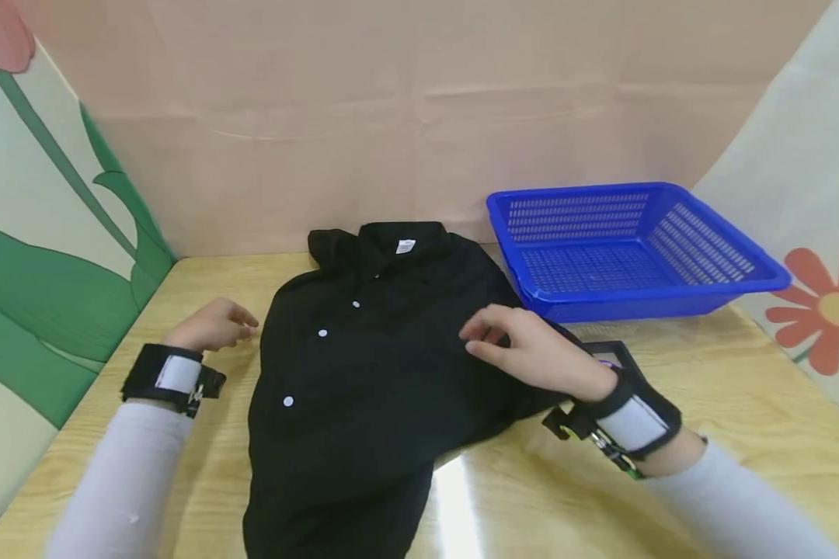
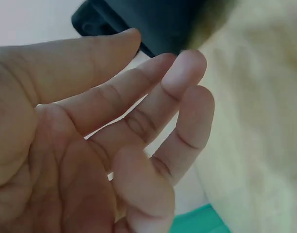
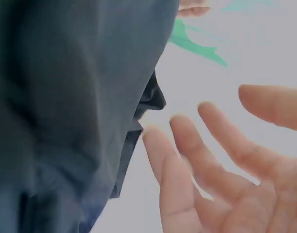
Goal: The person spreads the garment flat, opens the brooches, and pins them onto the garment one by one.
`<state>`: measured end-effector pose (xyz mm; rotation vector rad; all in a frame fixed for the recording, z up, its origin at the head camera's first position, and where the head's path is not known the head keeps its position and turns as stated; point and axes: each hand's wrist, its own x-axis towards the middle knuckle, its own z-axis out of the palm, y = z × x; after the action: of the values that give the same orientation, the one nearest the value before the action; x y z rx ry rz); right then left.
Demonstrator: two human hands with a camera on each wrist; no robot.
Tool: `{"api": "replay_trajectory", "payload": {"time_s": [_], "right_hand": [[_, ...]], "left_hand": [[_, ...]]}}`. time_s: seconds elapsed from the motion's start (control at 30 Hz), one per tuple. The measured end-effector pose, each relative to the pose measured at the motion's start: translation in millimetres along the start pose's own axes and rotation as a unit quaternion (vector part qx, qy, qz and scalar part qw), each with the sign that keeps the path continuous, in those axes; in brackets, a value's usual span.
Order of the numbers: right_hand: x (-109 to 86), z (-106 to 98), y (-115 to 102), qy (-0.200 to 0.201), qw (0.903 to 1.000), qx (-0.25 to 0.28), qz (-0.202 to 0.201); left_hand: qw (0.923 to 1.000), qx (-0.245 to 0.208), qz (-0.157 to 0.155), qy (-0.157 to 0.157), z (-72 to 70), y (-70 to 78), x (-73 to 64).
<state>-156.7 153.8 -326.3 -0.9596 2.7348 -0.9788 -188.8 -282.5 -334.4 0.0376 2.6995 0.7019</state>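
A black button-up shirt [image 1: 384,365] lies front up on the wooden table, its collar at the far end and several white buttons down its front. Beside the shirt's left edge, my left hand [image 1: 217,324] hovers with loosely bent fingers, and its palm [image 2: 75,179] holds nothing. My right hand [image 1: 524,349] is over the shirt's right side, fingers slightly bent and spread. In the right wrist view the dark cloth [image 3: 75,111] stands close by the fingertips of that hand, with nothing pinched between them.
A blue plastic basket [image 1: 636,303] stands at the back right, by the shirt's right shoulder. A dark-framed flat object [image 1: 625,359] lies partly hidden behind my right wrist. The wooden table [image 1: 727,388] meets a pinkish backdrop [image 1: 287,155] at its far edge.
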Motion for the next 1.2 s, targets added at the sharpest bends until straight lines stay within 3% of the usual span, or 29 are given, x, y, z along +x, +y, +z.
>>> {"api": "replay_trajectory", "payload": {"time_s": [0.17, 0.4, 0.5, 0.6, 0.73, 0.9, 1.07, 1.13, 1.2], "right_hand": [[-38.3, 18, -1, -0.037, 0.9981, -0.05, -0.001], [-54.6, 52, 5, -0.086, 0.9897, -0.115, -0.001], [-56.3, 59, 3, -0.083, 0.9821, -0.166, -0.034], [-55.8, 63, 1, -0.051, 0.9738, -0.21, -0.071], [-54.4, 63, -1, -0.011, 0.9685, -0.23, -0.094], [-56.6, 59, -1, -0.029, 0.9673, -0.235, -0.091], [-60.6, 40, 1, -0.041, 0.973, -0.211, -0.085], [-63.5, 23, 2, -0.022, 0.9764, -0.192, -0.096], [-67.2, 2, 4, 0.022, 0.9784, -0.169, -0.117]], "left_hand": [[0.9996, -0.019, -0.001, 0.02, 22.2, -7.5, -4.8], [0.9972, -0.056, 0.032, 0.038, 38.1, -8.2, 7.9], [0.9945, -0.097, 0.033, 0.023, 39.1, -10.7, 11.6], [0.9903, -0.137, 0.026, -0.003, 37.3, -10.4, 10.6], [0.9834, -0.175, 0.027, -0.04, 33.2, -6.5, 6.3], [0.9757, -0.19, 0.085, -0.069, 30.0, -1.9, 3.7], [0.9726, -0.185, 0.139, -0.022, 26.1, 3.1, -0.9], [0.9682, -0.198, 0.153, 0.01, 22.6, 6.2, -5.2], [0.9601, -0.221, 0.165, 0.045, 17.3, 11.0, -11.9]]}}
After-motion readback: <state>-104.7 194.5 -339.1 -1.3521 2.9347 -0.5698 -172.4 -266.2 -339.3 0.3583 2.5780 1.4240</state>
